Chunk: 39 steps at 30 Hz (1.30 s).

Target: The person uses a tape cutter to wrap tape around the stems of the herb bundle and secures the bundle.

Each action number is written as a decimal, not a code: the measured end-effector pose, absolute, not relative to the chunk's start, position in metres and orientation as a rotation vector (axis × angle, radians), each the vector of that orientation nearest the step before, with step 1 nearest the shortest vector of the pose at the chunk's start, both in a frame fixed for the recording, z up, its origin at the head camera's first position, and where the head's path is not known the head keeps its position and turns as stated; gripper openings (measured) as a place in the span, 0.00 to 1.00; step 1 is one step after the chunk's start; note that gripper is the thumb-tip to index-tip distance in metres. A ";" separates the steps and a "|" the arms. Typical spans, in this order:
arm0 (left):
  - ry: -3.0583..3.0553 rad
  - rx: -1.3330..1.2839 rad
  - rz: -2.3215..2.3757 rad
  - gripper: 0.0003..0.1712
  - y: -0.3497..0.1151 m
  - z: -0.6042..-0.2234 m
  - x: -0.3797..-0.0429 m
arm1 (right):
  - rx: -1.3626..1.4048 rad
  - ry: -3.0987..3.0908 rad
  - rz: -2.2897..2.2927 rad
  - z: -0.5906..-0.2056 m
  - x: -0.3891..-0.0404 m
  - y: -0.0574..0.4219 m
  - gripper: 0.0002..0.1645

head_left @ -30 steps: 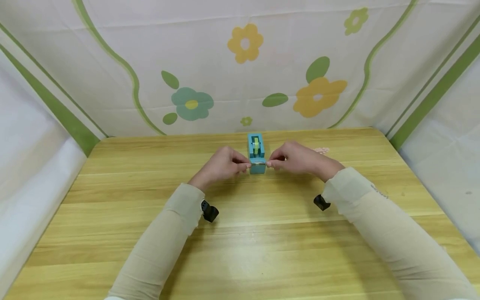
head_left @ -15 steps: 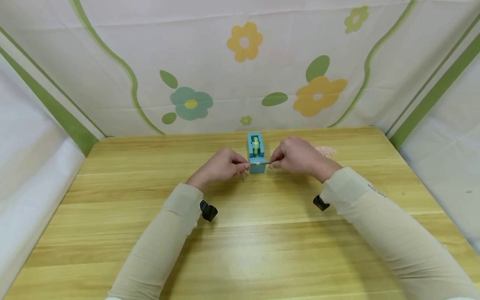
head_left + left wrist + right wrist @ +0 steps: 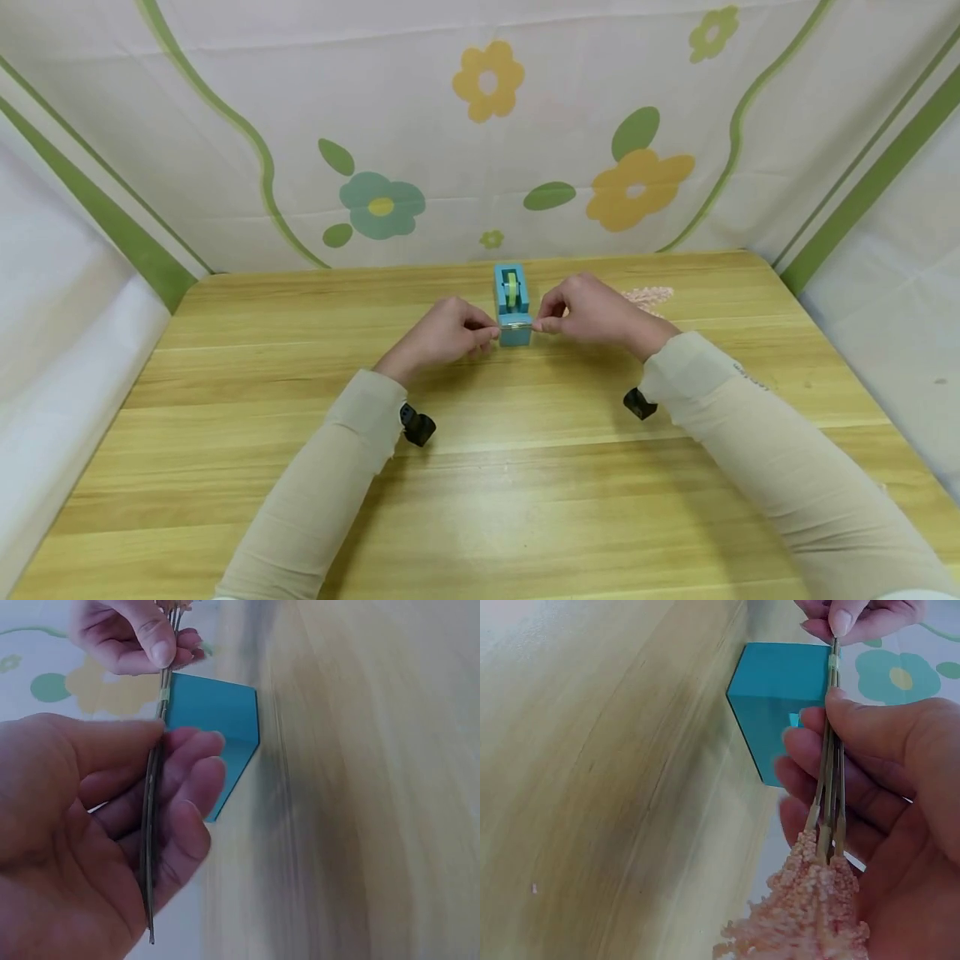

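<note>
A bunch of dried flowers lies crosswise over the front of the blue tape dispenser [image 3: 515,337], held at both ends. My left hand [image 3: 444,330] pinches the bare stems [image 3: 152,780] between thumb and fingers. Closer to the pink flower heads [image 3: 799,915], my right hand [image 3: 596,312] also pinches the stems. Between the hands, a band of pale green tape [image 3: 833,662] circles the stems. Whether the stems touch the dispenser is hard to tell. A light green tape roll [image 3: 512,288] sits inside the dispenser.
Under everything is a wooden table [image 3: 480,483]. Behind its far edge hangs a white cloth with printed flowers [image 3: 487,82], and white cloth walls stand at both sides. A black wrist camera [image 3: 417,426] hangs under the left sleeve, another [image 3: 640,403] under the right.
Half a second ago my right hand was slightly farther right, with more stem showing and the flower heads blurred. It now sits closer to the dispenser. My left hand has barely moved.
</note>
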<state>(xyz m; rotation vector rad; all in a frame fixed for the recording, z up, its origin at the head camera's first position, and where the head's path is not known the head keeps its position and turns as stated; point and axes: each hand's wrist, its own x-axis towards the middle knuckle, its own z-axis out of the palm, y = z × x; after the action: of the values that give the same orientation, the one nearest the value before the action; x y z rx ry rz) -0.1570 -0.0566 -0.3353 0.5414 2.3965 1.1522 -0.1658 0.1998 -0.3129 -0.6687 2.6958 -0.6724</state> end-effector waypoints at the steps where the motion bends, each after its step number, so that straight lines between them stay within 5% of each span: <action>1: 2.399 0.538 1.144 0.17 -0.056 -0.335 -0.157 | -0.668 2.685 -0.680 -0.313 -0.166 0.200 0.10; 11: 2.477 0.520 1.047 0.29 -0.051 -0.329 -0.155 | -0.669 2.524 -0.738 -0.307 -0.166 0.202 0.15; 39: 2.530 0.321 1.144 0.31 -0.034 -0.344 -0.156 | -0.665 2.531 -0.680 -0.314 -0.166 0.200 0.15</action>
<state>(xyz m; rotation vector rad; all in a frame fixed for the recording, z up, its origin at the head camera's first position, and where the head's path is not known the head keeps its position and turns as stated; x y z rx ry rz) -0.1556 -0.0336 -0.3444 0.3214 2.5297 1.1443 -0.1664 0.2001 -0.3143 -0.6645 2.5313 -0.6804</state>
